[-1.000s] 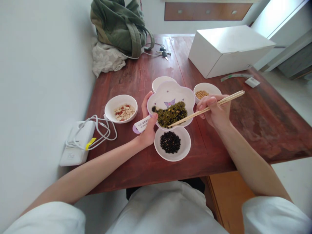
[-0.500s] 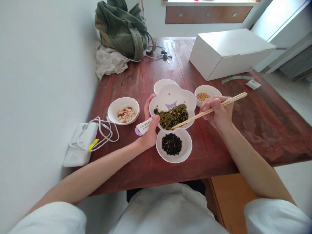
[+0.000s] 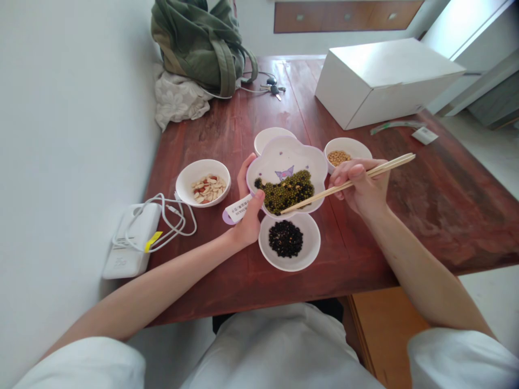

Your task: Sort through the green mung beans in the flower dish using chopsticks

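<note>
Well, the grip of the right hand (image 3: 359, 186) clenches chopsticks (image 3: 308, 200) slanting down-left, seemingly toward mung beans (image 3: 288, 192).

Wooden table (image 3: 441, 227) with bowls (image 3: 187, 174), keys (image 3: 273, 89)

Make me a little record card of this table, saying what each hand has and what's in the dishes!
Left hand: holds a printed paper wrapper beside the flower-shaped plate
Right hand: holds wooden chopsticks, tips over the plate
Plate: green mung beans, some black beans
White bowls: black beans, sliced peanuts, yellow soybeans
</note>
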`<state>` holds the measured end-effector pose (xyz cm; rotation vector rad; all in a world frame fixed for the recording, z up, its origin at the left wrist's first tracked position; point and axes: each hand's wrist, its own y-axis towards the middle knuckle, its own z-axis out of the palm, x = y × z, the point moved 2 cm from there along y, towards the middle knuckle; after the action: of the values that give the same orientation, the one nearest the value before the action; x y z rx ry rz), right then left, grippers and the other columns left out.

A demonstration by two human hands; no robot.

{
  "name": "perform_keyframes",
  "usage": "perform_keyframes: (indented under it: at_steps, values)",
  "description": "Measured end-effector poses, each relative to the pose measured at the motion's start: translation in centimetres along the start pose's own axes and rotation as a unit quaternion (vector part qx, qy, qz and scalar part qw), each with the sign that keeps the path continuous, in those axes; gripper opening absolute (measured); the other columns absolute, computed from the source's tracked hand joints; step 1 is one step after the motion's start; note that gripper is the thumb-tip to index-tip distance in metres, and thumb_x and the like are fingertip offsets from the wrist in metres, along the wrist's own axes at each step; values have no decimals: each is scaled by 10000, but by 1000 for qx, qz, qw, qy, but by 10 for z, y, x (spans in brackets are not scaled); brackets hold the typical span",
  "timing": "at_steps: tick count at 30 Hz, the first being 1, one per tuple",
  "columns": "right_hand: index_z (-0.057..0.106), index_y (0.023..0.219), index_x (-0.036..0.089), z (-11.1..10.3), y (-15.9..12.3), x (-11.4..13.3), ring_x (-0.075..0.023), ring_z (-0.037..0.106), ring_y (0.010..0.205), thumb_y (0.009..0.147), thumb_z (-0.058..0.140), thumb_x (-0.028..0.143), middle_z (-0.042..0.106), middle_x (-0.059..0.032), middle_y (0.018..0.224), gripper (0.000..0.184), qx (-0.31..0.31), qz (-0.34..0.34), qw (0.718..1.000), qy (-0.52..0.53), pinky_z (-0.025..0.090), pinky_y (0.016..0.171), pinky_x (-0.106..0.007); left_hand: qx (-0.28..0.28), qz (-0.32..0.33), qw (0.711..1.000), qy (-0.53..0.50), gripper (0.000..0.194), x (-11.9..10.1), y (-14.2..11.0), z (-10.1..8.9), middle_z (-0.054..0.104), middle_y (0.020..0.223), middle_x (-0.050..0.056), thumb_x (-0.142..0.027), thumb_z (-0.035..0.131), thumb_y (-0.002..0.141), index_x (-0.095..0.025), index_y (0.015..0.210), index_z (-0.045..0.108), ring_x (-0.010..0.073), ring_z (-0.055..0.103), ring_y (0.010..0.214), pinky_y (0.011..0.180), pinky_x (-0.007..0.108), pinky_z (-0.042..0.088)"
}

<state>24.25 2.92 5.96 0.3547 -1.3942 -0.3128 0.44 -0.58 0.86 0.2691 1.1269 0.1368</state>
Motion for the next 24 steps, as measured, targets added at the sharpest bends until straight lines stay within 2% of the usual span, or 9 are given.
perform_keyframes:
  at_steps: [6,11,16,20,22,24]
  values:
    - [777,595,217,3,-4,-2,-114,534,373,859,903,677,709,-46,547,546,1,0,1000,-2,330,291,-250,-3,3,1000,-4,644,1,0,-1,712,1616,43,-523,684,1063,-395,1678,542,306,408,1733,1437,516,346]
    - [778,586,222,5,-7,0,-107,518,369,840,924,664,682,-29,531,530,-24,-4,1000,-1,334,294,-241,-10,-7,1000,0,685,3,0,-1,696,1636,48,-559,709,1039,-392,1681,538,321,415,1728,1437,529,342]
    - [797,609,220,5,-8,3,-121,547,391,847,930,638,706,-44,554,499,-14,-3,1000,-8,366,315,-257,-12,-12,1000,2,664,3,0,-1,699,1635,48,-564,706,1037,-400,1664,561,328,440,1713,1437,536,339]
    - [773,581,231,-1,-3,7,-117,524,379,856,925,629,682,-26,528,507,-65,-51,997,-4,303,296,-257,-10,-16,1000,-1,653,3,0,-1,719,1607,57,-554,694,1049,-385,1665,560,332,463,1699,1420,541,370]
    - [773,578,224,-2,-1,7,-113,520,369,867,918,620,672,-25,518,512,-61,-60,996,3,272,284,-251,-6,-14,1000,-2,640,3,0,-2,728,1593,61,-537,682,1064,-370,1670,557,324,455,1704,1417,535,378]
    - [788,586,216,-2,-1,5,-112,524,367,874,921,593,683,-34,526,493,-45,-49,998,6,288,284,-249,-7,-9,1000,4,625,3,0,-3,730,1588,58,-530,682,1069,-369,1662,567,318,444,1710,1424,524,369]
